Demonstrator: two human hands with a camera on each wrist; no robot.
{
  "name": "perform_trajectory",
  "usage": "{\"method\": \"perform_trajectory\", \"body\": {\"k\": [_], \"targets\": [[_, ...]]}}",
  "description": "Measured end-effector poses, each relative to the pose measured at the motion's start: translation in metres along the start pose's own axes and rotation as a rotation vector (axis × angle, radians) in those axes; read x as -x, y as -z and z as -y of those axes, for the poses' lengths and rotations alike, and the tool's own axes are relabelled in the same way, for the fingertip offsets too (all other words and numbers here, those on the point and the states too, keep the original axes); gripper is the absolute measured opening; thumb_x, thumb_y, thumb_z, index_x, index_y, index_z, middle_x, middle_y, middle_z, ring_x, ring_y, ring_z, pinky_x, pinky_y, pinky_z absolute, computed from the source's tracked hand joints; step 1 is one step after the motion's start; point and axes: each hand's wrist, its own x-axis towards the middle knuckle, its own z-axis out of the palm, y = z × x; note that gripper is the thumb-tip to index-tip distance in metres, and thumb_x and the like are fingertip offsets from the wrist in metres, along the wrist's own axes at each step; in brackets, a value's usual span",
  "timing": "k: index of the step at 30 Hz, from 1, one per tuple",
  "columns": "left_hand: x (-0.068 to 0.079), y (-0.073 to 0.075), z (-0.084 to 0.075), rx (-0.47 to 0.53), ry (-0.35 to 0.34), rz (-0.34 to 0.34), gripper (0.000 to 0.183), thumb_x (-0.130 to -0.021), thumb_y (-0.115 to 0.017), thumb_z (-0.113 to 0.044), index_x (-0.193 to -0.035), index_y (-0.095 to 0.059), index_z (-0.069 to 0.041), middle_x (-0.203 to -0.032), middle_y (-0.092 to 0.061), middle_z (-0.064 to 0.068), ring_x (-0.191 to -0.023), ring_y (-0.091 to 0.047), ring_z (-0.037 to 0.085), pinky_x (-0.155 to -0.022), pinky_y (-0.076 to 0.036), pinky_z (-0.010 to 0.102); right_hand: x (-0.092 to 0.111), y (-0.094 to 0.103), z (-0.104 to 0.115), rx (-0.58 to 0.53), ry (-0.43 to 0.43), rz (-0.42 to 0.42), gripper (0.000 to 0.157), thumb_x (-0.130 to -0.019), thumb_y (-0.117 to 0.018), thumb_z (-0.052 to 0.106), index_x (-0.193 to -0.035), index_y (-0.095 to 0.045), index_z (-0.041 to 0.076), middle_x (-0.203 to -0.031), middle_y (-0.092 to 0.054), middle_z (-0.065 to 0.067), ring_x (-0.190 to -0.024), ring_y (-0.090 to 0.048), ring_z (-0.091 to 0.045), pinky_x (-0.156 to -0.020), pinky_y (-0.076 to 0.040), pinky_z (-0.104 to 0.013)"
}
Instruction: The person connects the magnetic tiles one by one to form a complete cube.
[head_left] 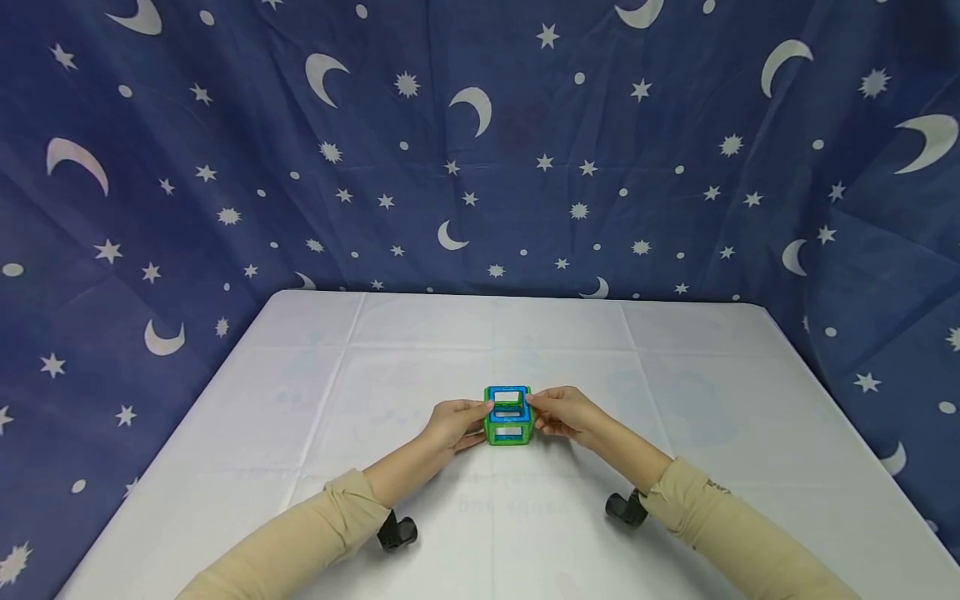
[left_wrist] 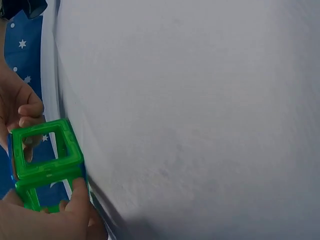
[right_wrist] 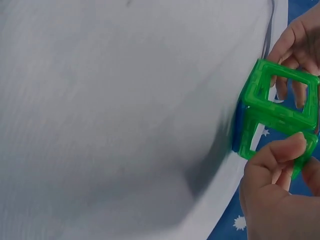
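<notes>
A small cube of magnetic tiles (head_left: 508, 419), with green and blue see-through frames, is at the middle of the table in the head view. My left hand (head_left: 457, 422) grips its left side, thumb at the upper edge and fingers lower down. On the right side, my right hand (head_left: 567, 412) pinches the cube between thumb and fingers. Two green square frames meeting at an edge face the left wrist view, where the cube (left_wrist: 50, 169) partly hides behind the left hand (left_wrist: 50, 220). In the right wrist view, the right thumb overlaps a green tile (right_wrist: 280, 114).
A white cloth covers the table (head_left: 420, 350). Behind it and along its sides hangs a dark blue curtain (head_left: 517, 225) with moons and stars. Black wrist cameras, one at the left wrist (head_left: 397, 532) and one at the right (head_left: 626, 509), stick out below the sleeves.
</notes>
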Motion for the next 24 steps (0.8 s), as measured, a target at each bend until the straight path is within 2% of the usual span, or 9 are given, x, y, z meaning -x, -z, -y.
{"method": "perform_trajectory", "body": {"k": [4,7,11,13,16,20,24], "targets": [[-0.002,0.004,0.001,-0.007,-0.009,-0.002,0.041,-0.090,-0.065,-0.024,-0.122,-0.052,0.000,-0.099,-0.062,0.008,-0.081,-0.061,0.013,-0.086,-0.054,0.036,0.002,0.004,-0.002,0.058,0.038,0.020,0.028,-0.096,-0.055,0.026,-0.098,-0.059,-0.002,-0.064,-0.057,0.002,-0.054,-0.051,-0.004,-0.052,-0.044,-0.015],[-0.003,0.007,0.001,-0.054,-0.040,0.005,0.044,-0.095,-0.058,-0.027,-0.132,-0.047,-0.006,-0.112,-0.058,0.012,-0.083,-0.057,0.014,-0.083,-0.055,0.035,0.006,0.009,-0.003,0.053,0.041,0.055,0.027,-0.098,-0.052,0.027,-0.095,-0.056,0.000,-0.066,-0.057,0.003,-0.054,-0.051,-0.004,-0.052,-0.043,-0.015],[-0.008,0.009,-0.002,-0.172,-0.098,0.051,0.043,-0.100,-0.046,-0.026,-0.141,-0.043,-0.015,-0.134,-0.048,0.016,-0.094,-0.055,0.019,-0.077,-0.055,0.032,0.013,0.015,-0.006,0.076,-0.007,0.172,0.033,-0.101,-0.044,0.031,-0.078,-0.055,0.008,-0.062,-0.058,0.005,-0.051,-0.051,-0.003,-0.049,-0.041,-0.014],[-0.012,0.010,-0.003,-0.251,-0.142,0.090,0.041,-0.102,-0.042,-0.025,-0.142,-0.042,-0.016,-0.140,-0.045,0.016,-0.104,-0.055,0.023,-0.077,-0.055,0.033,0.016,0.016,-0.008,0.120,-0.009,0.241,0.040,-0.101,-0.041,0.033,-0.077,-0.059,0.007,-0.061,-0.059,0.006,-0.050,-0.052,-0.003,-0.048,-0.041,-0.015],[-0.017,0.010,-0.005,-0.360,-0.220,0.133,0.037,-0.102,-0.040,-0.022,-0.138,-0.049,-0.014,-0.131,-0.054,0.015,-0.106,-0.056,0.023,-0.072,-0.053,0.031,0.022,0.015,-0.012,0.164,0.010,0.317,0.047,-0.102,-0.038,0.035,-0.090,-0.064,-0.002,-0.063,-0.063,0.006,-0.053,-0.055,-0.003,-0.049,-0.043,-0.015],[-0.020,0.010,-0.008,-0.459,-0.304,0.146,0.032,-0.101,-0.043,-0.018,-0.127,-0.058,-0.008,-0.120,-0.062,0.014,-0.104,-0.058,0.022,-0.068,-0.051,0.028,0.028,0.010,-0.014,0.160,0.023,0.362,0.052,-0.103,-0.036,0.035,-0.112,-0.059,-0.011,-0.071,-0.067,0.005,-0.060,-0.062,-0.004,-0.054,-0.048,-0.017],[-0.017,0.014,-0.007,-0.554,-0.365,0.159,0.029,-0.100,-0.047,-0.019,-0.121,-0.060,-0.005,-0.125,-0.060,0.014,-0.107,-0.060,0.027,-0.072,-0.052,0.030,0.030,0.009,-0.012,0.147,0.036,0.366,0.049,-0.103,-0.035,0.031,-0.119,-0.054,-0.012,-0.080,-0.070,0.003,-0.066,-0.064,-0.006,-0.059,-0.050,-0.019]]}}
